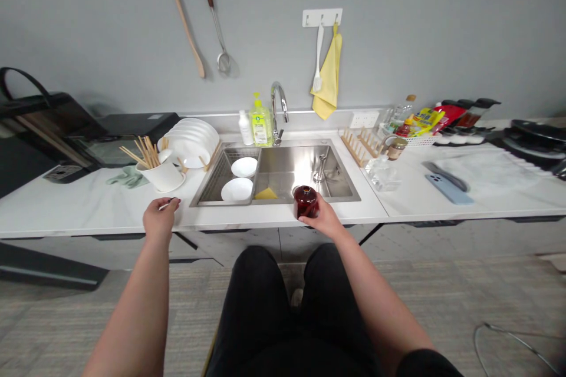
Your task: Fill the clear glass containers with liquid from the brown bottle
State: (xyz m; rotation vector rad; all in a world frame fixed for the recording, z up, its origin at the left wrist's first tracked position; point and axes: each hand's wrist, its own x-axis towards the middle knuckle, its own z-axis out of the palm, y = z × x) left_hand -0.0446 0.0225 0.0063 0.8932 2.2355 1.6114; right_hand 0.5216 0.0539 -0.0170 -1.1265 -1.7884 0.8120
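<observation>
A dark red, see-through jar (305,201) with an opening on top is upright at the sink's front edge, and my right hand (324,218) is wrapped round its right side. My left hand (160,218) is over the counter's front edge at the left, its fingers pinched together on something small and dark that I cannot make out. Behind that hand stands a white pot (160,178) of wooden chopsticks. Two white bowls, one (237,189) in front of the other (244,167), sit in the left part of the steel sink (283,168).
White plates (190,141) stand in a rack left of the sink. Soap bottles (260,123) and the faucet (275,106) rise behind it. To the right are a wooden rack (360,147), a glass jar (395,148), a phone (448,188) and a black pan (537,135).
</observation>
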